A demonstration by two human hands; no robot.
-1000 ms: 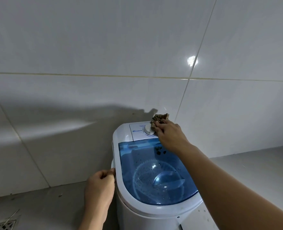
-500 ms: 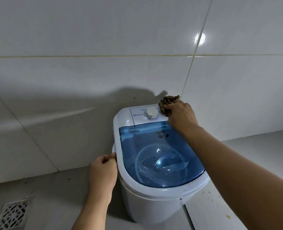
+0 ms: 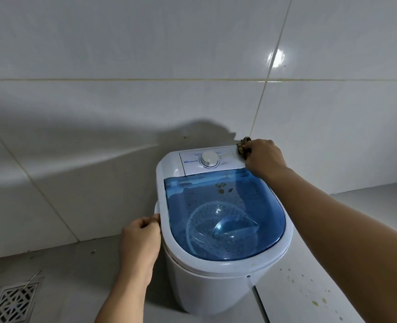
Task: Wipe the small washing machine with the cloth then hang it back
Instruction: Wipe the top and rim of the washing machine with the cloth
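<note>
A small white washing machine (image 3: 206, 285) with a clear blue lid (image 3: 225, 215) stands on the floor against the tiled wall. Its control panel with a white dial (image 3: 209, 159) is at the back. My right hand (image 3: 262, 157) presses a small brown patterned cloth (image 3: 243, 146) onto the machine's back right corner, beside the panel; most of the cloth is hidden under my fingers. My left hand (image 3: 141, 238) grips the machine's left rim. Small dark specks lie on the lid near the panel.
White tiled wall (image 3: 146, 101) rises directly behind the machine. A metal floor drain grate (image 3: 13, 301) sits at the bottom left. The floor to the right of the machine (image 3: 309, 294) carries yellowish spots.
My right hand slid the cloth rightward from the dial to the back right corner of the machine. The left hand kept its hold on the rim. The view shifted, with the machine higher in frame.
</note>
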